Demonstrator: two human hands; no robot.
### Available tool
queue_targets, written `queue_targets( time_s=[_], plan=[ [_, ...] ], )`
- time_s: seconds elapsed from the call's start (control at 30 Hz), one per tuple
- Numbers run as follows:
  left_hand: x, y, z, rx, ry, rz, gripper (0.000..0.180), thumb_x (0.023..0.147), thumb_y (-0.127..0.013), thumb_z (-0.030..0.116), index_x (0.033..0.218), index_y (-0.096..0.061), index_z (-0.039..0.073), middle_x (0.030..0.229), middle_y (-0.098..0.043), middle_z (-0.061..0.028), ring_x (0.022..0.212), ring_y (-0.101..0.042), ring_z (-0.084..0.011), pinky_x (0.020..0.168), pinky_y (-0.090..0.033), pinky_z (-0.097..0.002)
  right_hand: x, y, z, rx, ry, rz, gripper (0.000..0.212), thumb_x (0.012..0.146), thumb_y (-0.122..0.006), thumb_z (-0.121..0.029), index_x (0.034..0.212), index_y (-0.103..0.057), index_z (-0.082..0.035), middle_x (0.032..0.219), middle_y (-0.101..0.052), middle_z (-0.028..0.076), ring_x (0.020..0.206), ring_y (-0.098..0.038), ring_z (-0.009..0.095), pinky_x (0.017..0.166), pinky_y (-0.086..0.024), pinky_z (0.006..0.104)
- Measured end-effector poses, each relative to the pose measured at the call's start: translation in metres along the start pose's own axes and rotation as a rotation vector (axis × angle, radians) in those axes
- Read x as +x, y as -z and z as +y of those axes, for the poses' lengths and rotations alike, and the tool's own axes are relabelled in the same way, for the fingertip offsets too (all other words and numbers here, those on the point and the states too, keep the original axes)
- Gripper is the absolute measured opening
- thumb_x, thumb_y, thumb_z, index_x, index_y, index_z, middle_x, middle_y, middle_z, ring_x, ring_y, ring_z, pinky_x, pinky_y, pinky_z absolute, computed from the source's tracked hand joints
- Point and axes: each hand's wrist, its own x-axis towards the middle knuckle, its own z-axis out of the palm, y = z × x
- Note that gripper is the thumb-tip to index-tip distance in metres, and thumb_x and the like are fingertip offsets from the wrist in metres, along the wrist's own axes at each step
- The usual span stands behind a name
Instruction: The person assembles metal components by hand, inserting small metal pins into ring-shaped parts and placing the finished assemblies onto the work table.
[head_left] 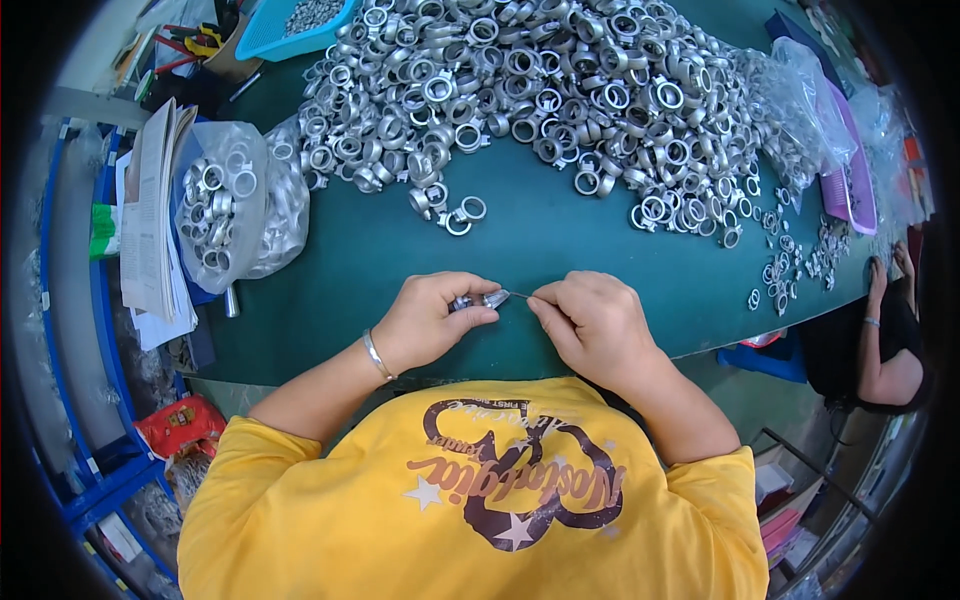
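The green desk [350, 240] carries the parts. A heap of metal rings [520, 70] spreads over its far side, apparently to keep stock within arm's reach. A clear plastic bag [258, 190] of similar rings is positioned at the left edge, probably to hold that lot together. The left hand [425, 315] and right hand [600, 325] face each other over the near side. The left grip is narrow, clasping a small silvery part [493, 299], presumably for steadiness. The right grip pinches a thin rod [516, 294] toward it, suiting fine control; tip contact cannot be confirmed.
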Motion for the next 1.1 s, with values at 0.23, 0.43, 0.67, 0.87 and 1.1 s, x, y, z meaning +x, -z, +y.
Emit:
queue_targets(
  time_s=[0.23,0.43,0.67,0.87,1.1],
  plan=[
    [-0.004,-0.007,-0.008,0.156,-0.078,0.071,0.024,0.075,-0.075,0.011,0.096,-0.068,0.002,0.079,-0.065,-0.0104,0.066,-0.060,-0.0202,0.061,-0.048,-0.0289,-0.004,-0.007,0.000,-0.106,0.057,-0.048,0.011,0.076,-0.066,-0.010,0.068,-0.060,-0.006,0.064,-0.058,0.007,0.060,-0.058,0.026,0.056,-0.042,0.0373],
    [-0.006,-0.009,-0.006,0.181,-0.103,0.098,0.024,0.073,-0.076,0.010,0.094,-0.068,0.002,0.076,-0.063,-0.0101,0.065,-0.059,-0.0215,0.060,-0.047,-0.0300,-0.006,-0.018,0.004,-0.112,0.101,-0.057,0.013,0.075,-0.066,-0.010,0.067,-0.057,-0.007,0.062,-0.055,0.006,0.060,-0.057,0.025,0.056,-0.039,0.0371],
    [-0.006,-0.006,-0.005,0.194,-0.119,0.071,0.024,0.072,-0.076,0.009,0.094,-0.068,0.002,0.076,-0.063,-0.0098,0.065,-0.059,-0.0214,0.060,-0.047,-0.0300,-0.002,-0.027,0.011,-0.056,0.143,-0.079,0.012,0.073,-0.065,-0.007,0.065,-0.056,-0.006,0.062,-0.056,0.006,0.061,-0.057,0.025,0.057,-0.039,0.0366],
    [-0.005,-0.006,-0.008,0.238,-0.152,0.071,0.023,0.071,-0.077,0.008,0.091,-0.067,0.001,0.076,-0.063,-0.0101,0.065,-0.059,-0.0226,0.059,-0.048,-0.0301,-0.001,-0.025,0.010,-0.131,0.097,-0.107,0.012,0.073,-0.062,-0.007,0.063,-0.055,-0.006,0.062,-0.057,0.008,0.057,-0.057,0.026,0.055,-0.041,0.0379],
    [-0.003,-0.005,-0.008,0.237,-0.191,0.047,0.020,0.073,-0.075,0.008,0.087,-0.064,0.000,0.078,-0.062,-0.0125,0.069,-0.060,-0.0277,0.061,-0.049,-0.0348,0.003,-0.028,0.007,-0.068,0.137,-0.186,0.005,0.065,-0.061,-0.005,0.064,-0.056,-0.006,0.062,-0.058,0.008,0.058,-0.059,0.027,0.056,-0.043,0.0381]
  ],
)
